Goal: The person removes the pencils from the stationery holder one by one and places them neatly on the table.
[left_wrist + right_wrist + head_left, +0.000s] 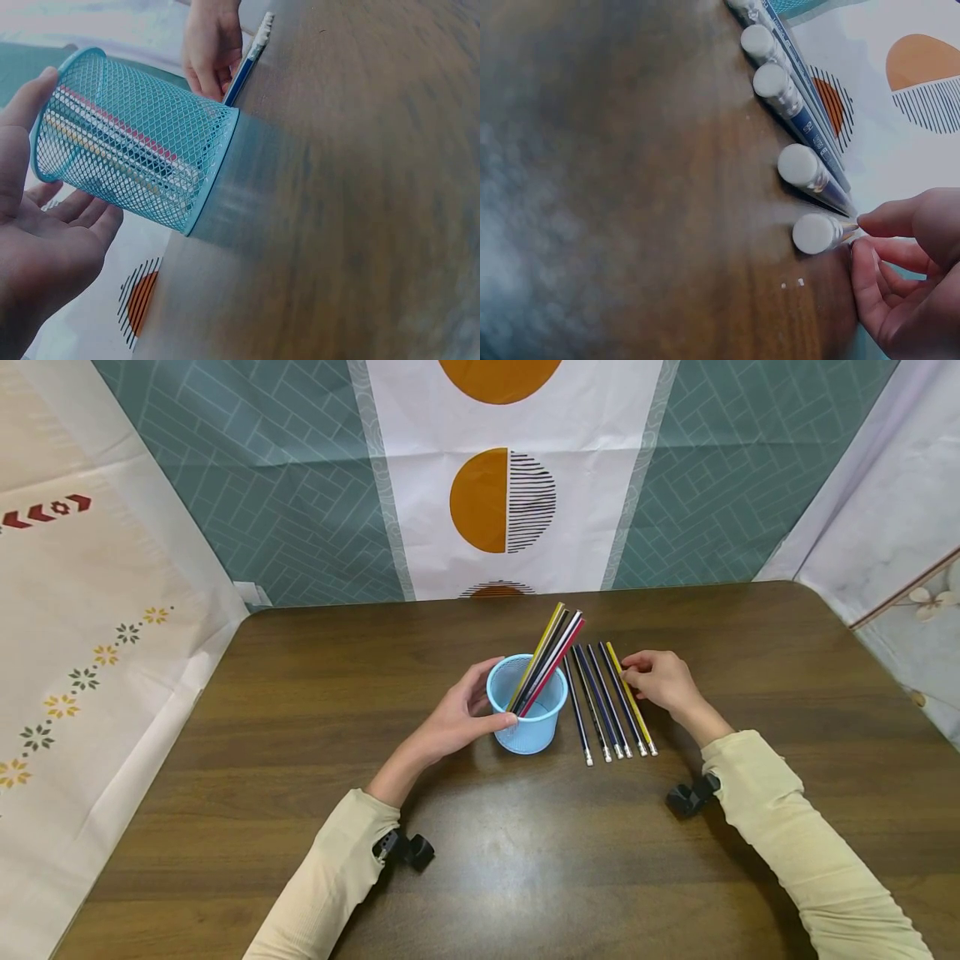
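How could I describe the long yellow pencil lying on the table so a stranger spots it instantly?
On the brown wood-grain table, find the light-blue round mesh cup. Just right of it lies a row of slim eraser-tipped pencils, with the long yellow pencil at its right end. It alone in that row is yellow; the others are dark.

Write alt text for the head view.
A person's left hand holds a light-blue round mesh cup with slim coloured pencils leaning in it, while the right hand pinches a slim yellow pencil beside a row of five dark, white-tipped pencils. Beneath is a brown wood-grain table; behind hangs a teal-and-white patterned cloth.
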Action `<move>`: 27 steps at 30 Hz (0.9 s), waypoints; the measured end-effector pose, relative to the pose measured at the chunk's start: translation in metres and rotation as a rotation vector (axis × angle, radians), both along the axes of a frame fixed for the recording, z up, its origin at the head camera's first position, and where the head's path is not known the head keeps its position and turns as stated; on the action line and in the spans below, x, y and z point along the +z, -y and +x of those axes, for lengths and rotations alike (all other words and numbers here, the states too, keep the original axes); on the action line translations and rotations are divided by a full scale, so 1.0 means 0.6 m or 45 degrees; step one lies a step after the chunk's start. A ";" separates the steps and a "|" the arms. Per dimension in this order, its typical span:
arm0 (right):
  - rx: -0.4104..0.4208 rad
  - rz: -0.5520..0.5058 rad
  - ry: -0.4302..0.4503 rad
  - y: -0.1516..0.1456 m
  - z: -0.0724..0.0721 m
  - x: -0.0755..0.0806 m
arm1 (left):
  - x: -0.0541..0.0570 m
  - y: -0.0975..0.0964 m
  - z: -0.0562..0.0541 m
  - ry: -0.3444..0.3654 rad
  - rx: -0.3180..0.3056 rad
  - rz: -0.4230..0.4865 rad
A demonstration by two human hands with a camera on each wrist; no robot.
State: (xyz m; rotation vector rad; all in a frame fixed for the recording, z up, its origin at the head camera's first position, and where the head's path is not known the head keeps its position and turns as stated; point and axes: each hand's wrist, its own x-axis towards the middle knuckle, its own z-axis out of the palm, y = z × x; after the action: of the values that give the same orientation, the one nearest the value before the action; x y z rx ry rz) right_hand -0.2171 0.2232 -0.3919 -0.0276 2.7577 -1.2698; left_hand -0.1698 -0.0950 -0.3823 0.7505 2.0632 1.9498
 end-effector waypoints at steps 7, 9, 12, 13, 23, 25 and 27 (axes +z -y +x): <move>0.004 -0.011 0.004 -0.001 0.000 0.000 | 0.002 0.000 0.002 -0.007 0.006 -0.007; 0.003 -0.019 0.007 -0.001 0.000 0.001 | 0.001 0.000 0.001 -0.007 0.006 -0.006; -0.005 -0.047 0.021 -0.002 -0.001 0.001 | 0.001 0.000 0.001 -0.006 0.009 -0.010; -0.007 -0.059 0.026 -0.003 -0.002 0.001 | 0.001 0.000 0.001 -0.006 0.009 -0.013; 0.021 -0.143 0.075 -0.007 -0.005 0.006 | 0.002 -0.001 0.001 -0.004 0.011 -0.010; 0.022 -0.144 0.076 -0.007 -0.005 0.009 | 0.002 -0.001 0.001 -0.002 0.013 -0.014; 0.021 -0.139 0.074 -0.007 -0.005 0.011 | 0.002 0.000 0.001 -0.001 0.018 -0.022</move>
State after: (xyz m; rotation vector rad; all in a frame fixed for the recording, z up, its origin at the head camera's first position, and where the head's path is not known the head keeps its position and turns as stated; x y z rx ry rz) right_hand -0.2201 0.2275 -0.3851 -0.0220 2.6312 -1.3929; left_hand -0.1690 -0.0949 -0.3813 0.7354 2.0886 1.9368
